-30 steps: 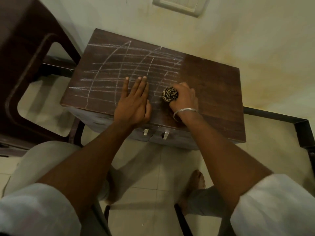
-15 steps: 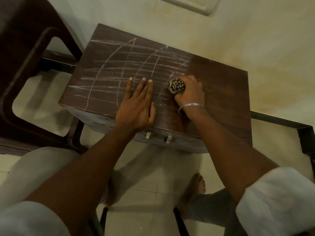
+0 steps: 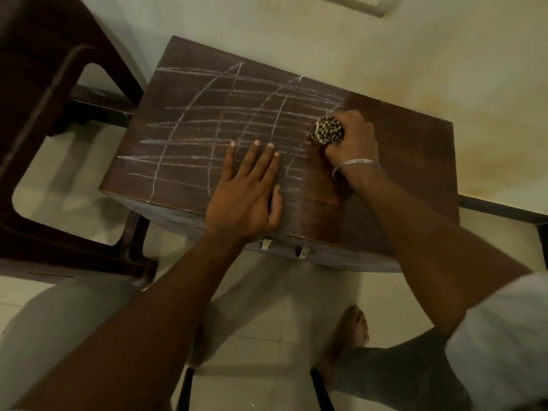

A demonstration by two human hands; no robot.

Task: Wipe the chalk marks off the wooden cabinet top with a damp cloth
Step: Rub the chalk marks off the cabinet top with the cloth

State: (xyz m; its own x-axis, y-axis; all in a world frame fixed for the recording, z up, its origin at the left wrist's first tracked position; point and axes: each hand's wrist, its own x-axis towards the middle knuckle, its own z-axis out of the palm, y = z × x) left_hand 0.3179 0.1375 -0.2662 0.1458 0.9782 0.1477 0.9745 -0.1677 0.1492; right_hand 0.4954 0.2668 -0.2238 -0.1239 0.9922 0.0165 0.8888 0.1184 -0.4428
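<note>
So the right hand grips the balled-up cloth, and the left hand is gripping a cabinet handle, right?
Not quite. The head view shows the left hand lying flat on the cabinet top, fingers straight over the chalk marks, not on a handle. The right hand does grip the balled-up cloth.

Pale sleeves [image 3: 501,336], light trousers [image 3: 59,321], a silver wrist bangle [image 3: 355,163].

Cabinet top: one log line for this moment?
right hand: grips cloth | left hand: flat on top | chalk: left of cloth
</note>
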